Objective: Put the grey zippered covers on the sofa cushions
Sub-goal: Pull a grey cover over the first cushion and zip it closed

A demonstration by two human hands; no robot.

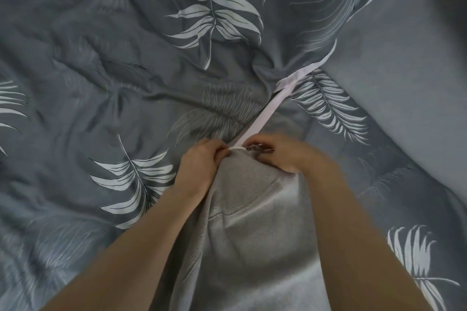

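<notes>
A plain grey zippered cover (252,230) with a cushion inside stands on end between my forearms, its far corner pointing away from me. My left hand (202,161) pinches the cover's fabric at that corner, fingers closed on it. My right hand (283,154) is closed on the small dark metal zip pull (260,147) just right of the corner. A bit of pale edge shows between the two hands at the corner. The cushion itself is hidden under the cover.
Everything lies on a wrinkled dark grey quilt (101,83) printed with white leaves. A white band (260,118) of the bedding runs from the hands up to the right. A plain grey pillow (404,83) lies at the right.
</notes>
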